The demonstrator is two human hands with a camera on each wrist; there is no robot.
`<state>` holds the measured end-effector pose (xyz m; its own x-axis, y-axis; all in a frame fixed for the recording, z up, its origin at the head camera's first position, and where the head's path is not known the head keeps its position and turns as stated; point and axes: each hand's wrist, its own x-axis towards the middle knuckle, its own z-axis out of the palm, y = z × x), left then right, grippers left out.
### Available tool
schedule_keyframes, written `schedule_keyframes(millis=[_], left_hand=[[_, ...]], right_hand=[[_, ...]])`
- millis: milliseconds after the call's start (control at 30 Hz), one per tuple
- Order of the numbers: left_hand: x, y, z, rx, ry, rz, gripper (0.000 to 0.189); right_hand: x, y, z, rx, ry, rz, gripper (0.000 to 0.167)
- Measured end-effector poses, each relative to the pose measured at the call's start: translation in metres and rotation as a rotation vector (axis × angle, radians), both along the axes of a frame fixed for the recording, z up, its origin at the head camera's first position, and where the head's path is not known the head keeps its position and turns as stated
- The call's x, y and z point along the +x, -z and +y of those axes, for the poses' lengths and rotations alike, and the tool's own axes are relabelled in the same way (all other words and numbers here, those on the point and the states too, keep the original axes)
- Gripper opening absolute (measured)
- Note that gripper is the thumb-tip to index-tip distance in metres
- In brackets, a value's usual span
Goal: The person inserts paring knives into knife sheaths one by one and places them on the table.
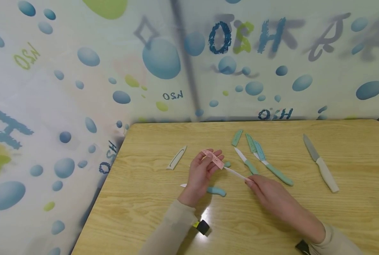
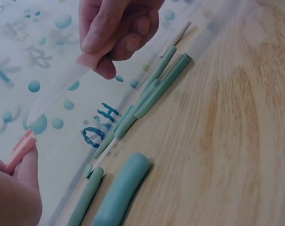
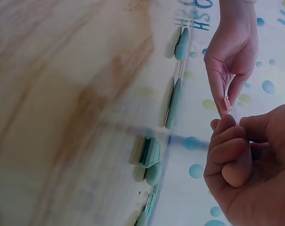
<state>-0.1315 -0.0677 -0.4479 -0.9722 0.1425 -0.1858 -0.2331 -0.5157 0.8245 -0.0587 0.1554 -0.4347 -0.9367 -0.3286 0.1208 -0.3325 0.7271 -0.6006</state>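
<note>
My left hand [image 1: 197, 180] holds a pink blade sheath [image 1: 215, 161] between thumb and fingers, above the table's middle. In my right hand [image 1: 273, 194] is a knife with a pink handle [image 2: 88, 60], most of which the fingers hide. Its pale blade [image 2: 55, 92] points left toward the sheath's end, and the left wrist view shows the tip close to that end. Whether the tip touches the sheath I cannot tell. Below the left hand lies a knife with a blue handle [image 1: 216, 191], partly covered by the wrist. A teal handle end [image 1: 227, 164] shows behind the fingers.
A white sheath [image 1: 177, 158] lies left of the hands. Toward the back lie a green-handled knife [image 1: 251, 167], two green sheaths [image 1: 237, 138], and another green-handled knife [image 1: 280, 175] with a blue sheath [image 1: 260, 150] at its blade. A white-handled knife [image 1: 327, 175] lies far right. A patterned wall [image 1: 205, 85] borders the table.
</note>
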Motion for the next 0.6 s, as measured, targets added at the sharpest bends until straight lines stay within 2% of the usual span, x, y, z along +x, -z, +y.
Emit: schedule_keyframes(millis=[233,600], left_hand=[[0.0014,0.0002,0.0025,0.028,-0.001,0.029,0.015],[0.0046,0.0014,0.0074,0.067,0.015,0.031,0.026]], right_hand=[[-0.0008,0.0009,0.0007,-0.019,0.007,-0.023,0.020],[-0.0008,0.0034,0.0029,-0.056,0.024,-0.042,0.018]])
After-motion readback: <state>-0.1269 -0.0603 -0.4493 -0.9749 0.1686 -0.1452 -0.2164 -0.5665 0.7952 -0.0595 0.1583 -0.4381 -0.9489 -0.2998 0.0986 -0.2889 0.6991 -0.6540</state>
